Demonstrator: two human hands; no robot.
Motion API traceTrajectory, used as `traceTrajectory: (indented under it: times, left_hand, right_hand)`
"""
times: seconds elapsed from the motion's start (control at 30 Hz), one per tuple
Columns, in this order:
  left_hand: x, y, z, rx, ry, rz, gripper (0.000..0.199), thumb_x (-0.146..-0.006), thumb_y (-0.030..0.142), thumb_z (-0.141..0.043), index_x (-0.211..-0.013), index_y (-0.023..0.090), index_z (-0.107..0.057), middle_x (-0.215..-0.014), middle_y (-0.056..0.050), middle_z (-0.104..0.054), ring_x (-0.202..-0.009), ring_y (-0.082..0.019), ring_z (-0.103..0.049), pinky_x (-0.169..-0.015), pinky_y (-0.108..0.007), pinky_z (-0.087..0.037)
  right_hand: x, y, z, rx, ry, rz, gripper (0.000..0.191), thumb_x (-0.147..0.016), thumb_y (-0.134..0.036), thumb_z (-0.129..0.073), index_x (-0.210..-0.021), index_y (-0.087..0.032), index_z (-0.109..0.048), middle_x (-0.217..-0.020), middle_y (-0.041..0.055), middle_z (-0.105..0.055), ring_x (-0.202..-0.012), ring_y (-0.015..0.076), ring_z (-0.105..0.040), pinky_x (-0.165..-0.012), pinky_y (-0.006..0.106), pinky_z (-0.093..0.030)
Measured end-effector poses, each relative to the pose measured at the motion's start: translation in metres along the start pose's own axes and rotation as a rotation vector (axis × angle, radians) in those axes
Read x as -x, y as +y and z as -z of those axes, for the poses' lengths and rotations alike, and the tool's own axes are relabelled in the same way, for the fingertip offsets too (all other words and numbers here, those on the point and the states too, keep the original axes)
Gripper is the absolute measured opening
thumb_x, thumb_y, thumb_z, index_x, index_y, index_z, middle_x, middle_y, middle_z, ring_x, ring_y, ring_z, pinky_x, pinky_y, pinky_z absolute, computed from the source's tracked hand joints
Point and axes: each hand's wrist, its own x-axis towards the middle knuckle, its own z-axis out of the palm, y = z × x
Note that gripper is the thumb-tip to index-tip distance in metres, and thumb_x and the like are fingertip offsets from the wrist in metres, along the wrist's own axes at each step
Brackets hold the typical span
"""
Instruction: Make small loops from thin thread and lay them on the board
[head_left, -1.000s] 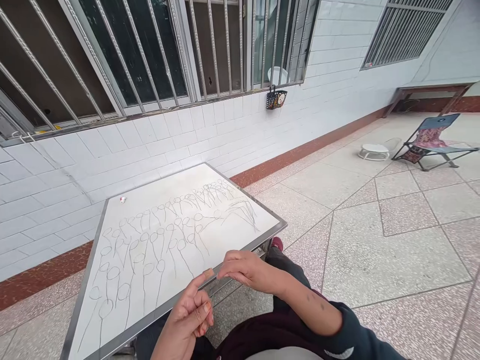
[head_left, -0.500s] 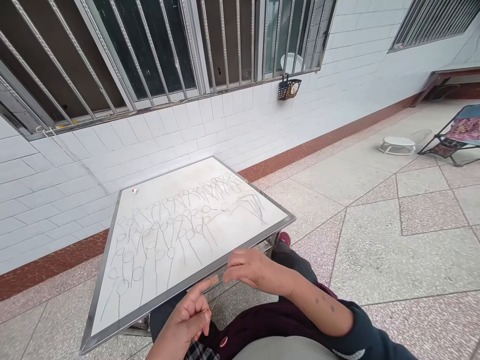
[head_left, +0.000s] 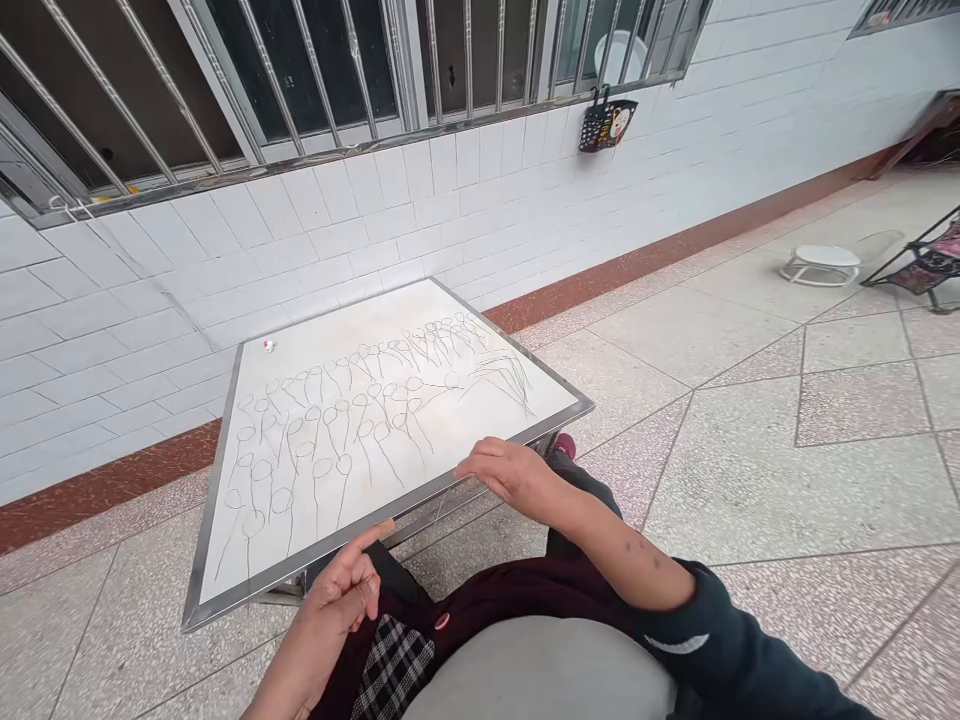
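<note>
My left hand [head_left: 345, 590] is near the table's front edge, index finger stretched out and thumb pressed against the curled fingers. My right hand [head_left: 517, 480] is farther forward and right, over the table edge, with its fingers bent together in a pinch. A faint thin strand seems to show by the right fingertips; what either hand grips is too fine to make out. On the white table [head_left: 360, 320] with a metal rim lie several thin wires with looped ends [head_left: 322, 467], spread in rows. A bundle of straight, loopless wires [head_left: 514, 380] lies at the right.
A small white and red object [head_left: 270, 346] lies at the table's far left corner. The table stands by a white tiled wall [head_left: 487, 220] with a barred window. From the bars hangs a black basket [head_left: 606, 122]. A white stool [head_left: 821, 264] and a folding chair [head_left: 930, 262] stand at the right.
The right hand has moved forward and slightly right, to the table edge. My left hand has shifted left, so the hands are farther apart. The view has tilted down a little.
</note>
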Motion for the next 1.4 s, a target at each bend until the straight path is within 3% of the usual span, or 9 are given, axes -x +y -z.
traceTrajectory:
  times: [0.1,0.2,0.3,0.37,0.53,0.9,1.07,1.27,1.4]
  left_hand:
    - [-0.004,0.007,0.007,-0.062,0.129,-0.047,0.057,-0.081,0.042,-0.057,-0.134,0.023,-0.047,-0.059,0.004,-0.051,-0.053,-0.013,-0.038,-0.053,-0.025,-0.032]
    - [-0.01,0.029,-0.001,-0.087,0.186,-0.142,0.058,-0.081,0.045,-0.057,-0.134,0.024,-0.046,-0.073,0.0,-0.061,-0.062,-0.016,-0.049,-0.063,-0.028,-0.04]
    - [-0.017,0.05,-0.019,-0.1,0.11,-0.212,0.056,-0.082,0.043,-0.058,-0.134,0.026,-0.046,-0.086,-0.003,-0.066,-0.08,-0.019,-0.058,-0.078,-0.033,-0.043]
    - [-0.02,0.057,-0.031,-0.066,0.063,-0.217,0.054,-0.083,0.042,-0.056,-0.133,0.026,-0.048,-0.085,-0.004,-0.066,-0.079,-0.019,-0.058,-0.078,-0.034,-0.044]
    - [-0.029,0.055,-0.043,-0.031,0.022,-0.195,0.051,-0.086,0.042,-0.052,-0.133,0.023,-0.046,-0.075,-0.002,-0.064,-0.056,-0.012,-0.044,-0.063,-0.028,-0.04]
    - [-0.036,0.055,-0.047,0.12,-0.247,-0.034,0.06,-0.084,0.035,-0.058,-0.14,0.023,-0.038,-0.068,0.002,-0.05,-0.061,-0.011,-0.044,-0.056,-0.025,-0.035]
    - [-0.034,0.05,-0.042,0.066,-0.324,-0.039,0.06,-0.084,0.032,-0.058,-0.14,0.025,-0.038,-0.067,0.003,-0.047,-0.061,-0.011,-0.043,-0.058,-0.026,-0.034]
    - [-0.031,0.052,-0.037,0.043,-0.218,-0.081,0.056,-0.087,0.035,-0.054,-0.139,0.026,-0.037,-0.069,0.002,-0.049,-0.063,-0.012,-0.044,-0.06,-0.027,-0.036]
    - [-0.031,0.053,-0.038,0.055,-0.179,-0.124,0.055,-0.086,0.036,-0.056,-0.137,0.025,-0.04,-0.072,0.001,-0.051,-0.067,-0.012,-0.045,-0.063,-0.026,-0.038]
  right_hand:
    - [-0.001,-0.001,0.004,0.011,0.017,-0.002,0.024,-0.092,-0.013,-0.043,-0.105,-0.022,-0.062,-0.082,0.0052,-0.059,-0.079,0.0163,-0.052,-0.066,0.026,-0.041]
    - [-0.005,-0.012,0.005,0.021,0.002,0.025,0.025,-0.093,-0.013,-0.043,-0.106,-0.022,-0.062,-0.082,0.0051,-0.059,-0.078,0.0162,-0.052,-0.065,0.026,-0.041]
    - [-0.009,-0.022,0.007,0.004,0.029,-0.006,0.025,-0.094,-0.015,-0.042,-0.108,-0.021,-0.062,-0.082,0.005,-0.06,-0.079,0.0157,-0.052,-0.065,0.025,-0.041]
    - [-0.009,-0.024,0.01,-0.012,0.061,-0.049,0.024,-0.095,-0.018,-0.041,-0.108,-0.021,-0.061,-0.083,0.0049,-0.059,-0.078,0.015,-0.054,-0.065,0.024,-0.042]
    - [-0.003,-0.018,0.014,-0.038,0.102,-0.066,0.024,-0.095,-0.019,-0.041,-0.107,-0.021,-0.062,-0.083,0.0048,-0.059,-0.077,0.0139,-0.054,-0.064,0.023,-0.042]
    - [0.001,-0.012,0.013,-0.054,0.069,0.091,0.024,-0.092,-0.011,-0.043,-0.105,-0.019,-0.062,-0.084,0.005,-0.059,-0.077,0.0134,-0.052,-0.063,0.023,-0.042]
    - [0.002,-0.013,0.015,0.049,0.014,0.167,0.025,-0.092,-0.009,-0.043,-0.102,-0.021,-0.062,-0.082,0.0041,-0.061,-0.072,0.0142,-0.048,-0.064,0.026,-0.04]
    - [0.0,-0.013,0.005,0.023,0.028,0.108,0.023,-0.094,-0.014,-0.043,-0.104,-0.02,-0.062,-0.081,0.0043,-0.059,-0.075,0.0145,-0.049,-0.065,0.025,-0.041]
    - [-0.003,-0.016,0.001,-0.151,0.053,-0.035,0.022,-0.094,-0.021,-0.047,-0.111,-0.018,-0.06,-0.083,0.005,-0.06,-0.078,0.0144,-0.053,-0.069,0.025,-0.044]
